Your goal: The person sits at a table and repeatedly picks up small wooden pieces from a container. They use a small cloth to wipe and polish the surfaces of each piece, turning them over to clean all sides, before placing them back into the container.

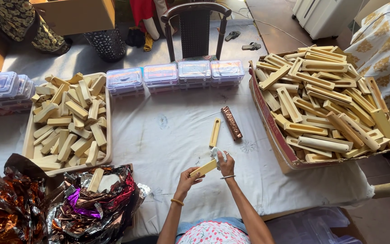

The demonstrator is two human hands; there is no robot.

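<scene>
Head view looks down on a worktop (177, 135) under a white cloth, with the person's two bare hands low at the middle of its near edge. The left hand (189, 177) has its grip closed around the near end of a pale yellow wooden piece (205, 168), which slants up and away toward the other hand. The right hand (226, 163) has its grip closed on a small white cloth (216, 154), pressed against the far end of that same piece; a thin bangle sits on each wrist. Just beyond the hands, toward the middle of the worktop, a second pale slotted wooden piece (215, 132) lies flat, and just beside it on its right lies a brown patterned bar (231, 122), the two apart from each other. Along the far edge stands a row of four clear plastic boxes (175, 74), with more of the same stacked at the far left corner. A shallow tray (109, 135) heaped with short wooden blocks fills the left side, and an open cardboard box (267, 122) piled with long slotted wooden pieces takes up the right side. At the near left corner lies a crumpled heap of shiny foil wrappers (46, 203) in copper, silver and purple. A dark chair (195, 27) stands behind the far edge.
</scene>
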